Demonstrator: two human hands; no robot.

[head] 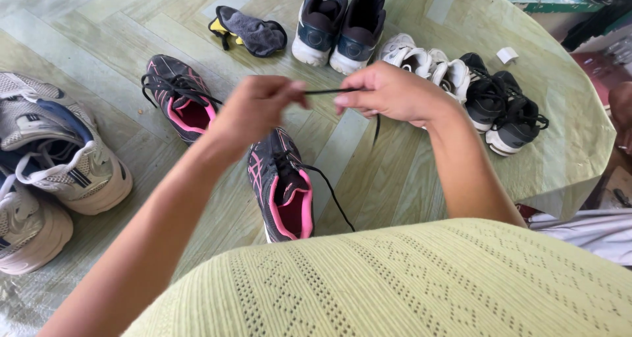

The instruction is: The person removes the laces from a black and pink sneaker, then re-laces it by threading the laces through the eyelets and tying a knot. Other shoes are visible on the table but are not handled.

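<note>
Mid-lacing on the near black-and-pink shoe (284, 189), sitting toe-away on the green table cover (395, 179) just below both hands. Left hand (253, 110) pinched closed on one end of the black lace (329, 91); right hand (392, 93) pinched closed on the other side, lace stretched taut between the two above the shoe. Rest of lace trailing down from right hand, looping back to the shoe's eyelets (329, 192). Looks partly threaded only: lower eyelets appear laced, upper ones near pink collar open, no knot visible. Exact eyelet count hard to tell. Matching second black-and-pink shoe (181, 96) further left, laces loose and spread, apparently untied. Around: white-grey sneakers (62, 156) at left, navy pair (339, 24) top, white shoes (418, 60) and black pair (503, 110) at right, untouched.
</note>
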